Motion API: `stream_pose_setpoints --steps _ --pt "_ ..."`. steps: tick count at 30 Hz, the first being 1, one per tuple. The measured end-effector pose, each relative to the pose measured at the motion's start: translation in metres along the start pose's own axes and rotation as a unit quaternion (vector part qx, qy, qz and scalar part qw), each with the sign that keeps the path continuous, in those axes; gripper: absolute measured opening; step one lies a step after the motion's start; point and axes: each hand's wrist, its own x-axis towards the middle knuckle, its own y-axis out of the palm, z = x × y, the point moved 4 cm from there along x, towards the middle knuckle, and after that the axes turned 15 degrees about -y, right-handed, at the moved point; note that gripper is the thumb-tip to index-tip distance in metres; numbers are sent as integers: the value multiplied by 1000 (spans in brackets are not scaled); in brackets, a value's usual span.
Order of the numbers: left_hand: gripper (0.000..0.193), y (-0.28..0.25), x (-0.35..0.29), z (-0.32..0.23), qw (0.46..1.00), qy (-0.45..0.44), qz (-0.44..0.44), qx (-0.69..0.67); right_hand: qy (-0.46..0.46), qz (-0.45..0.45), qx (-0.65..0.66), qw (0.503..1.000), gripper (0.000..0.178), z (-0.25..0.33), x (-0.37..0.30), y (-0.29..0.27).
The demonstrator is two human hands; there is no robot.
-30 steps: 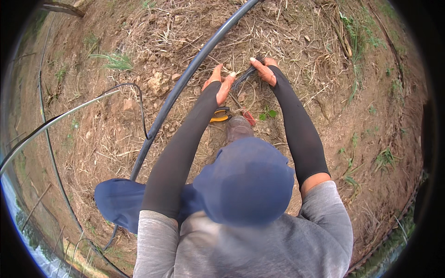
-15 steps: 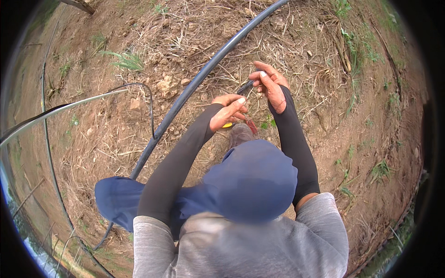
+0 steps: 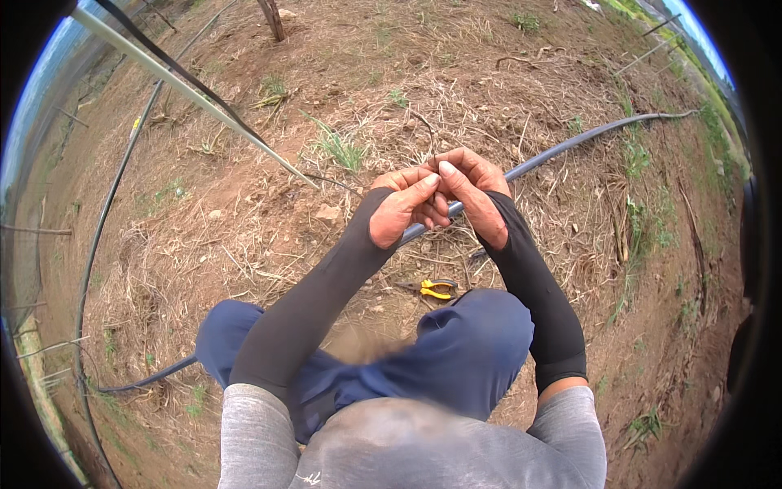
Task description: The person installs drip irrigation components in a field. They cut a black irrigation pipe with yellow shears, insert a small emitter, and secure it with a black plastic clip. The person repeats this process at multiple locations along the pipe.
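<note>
Held up over the black hose point(image 3: 562, 149), my left hand point(image 3: 410, 200) and my right hand point(image 3: 474, 191) meet, fingertips pressed together. Both pinch a thin dark strand point(image 3: 429, 134), whose bent end sticks up beyond the fingers; whether it is wire or a plant stem I cannot tell. Its lower part is hidden by my fingers. Below the hands, pliers with yellow and black handles point(image 3: 440, 288) lie on the ground between my knees. A small dark bundle point(image 3: 478, 256) lies near them, partly covered by my right forearm.
To the left, a pale pole point(image 3: 195, 98) with a black tube along it slants toward my left hand. A thinner black hose point(image 3: 106, 208) curves down the left side. Dry straw and grass tufts point(image 3: 340, 149) cover the brown soil. A wooden post point(image 3: 271, 19) stands at the far side.
My hands, apart before, have come together on the strand, and the right has moved down and left. The dark bundle near the hands now lies lower. The view has shifted, uncovering the pliers.
</note>
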Motion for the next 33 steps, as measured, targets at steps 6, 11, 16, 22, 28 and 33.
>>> stream_pose_setpoints --steps 6,11,16,22,28,33 --pt "37 0 -70 -65 990 72 -66 102 -79 32 -44 995 17 61 50 67" --pt "26 -50 -167 -138 889 265 -326 181 -204 50 -290 934 26 126 121 108" --pt "18 -84 -207 -219 638 441 -485 404 -247 117 -314 909 32 153 154 161" --pt "19 -68 -208 -263 403 435 -445 671 -225 176 -295 912 35 163 154 194" --pt "14 -57 -214 -273 386 374 -472 699 -246 177 -303 904 38 167 158 204" --pt "20 -61 -210 -268 424 333 -481 692 -228 168 -194 939 26 164 150 201"
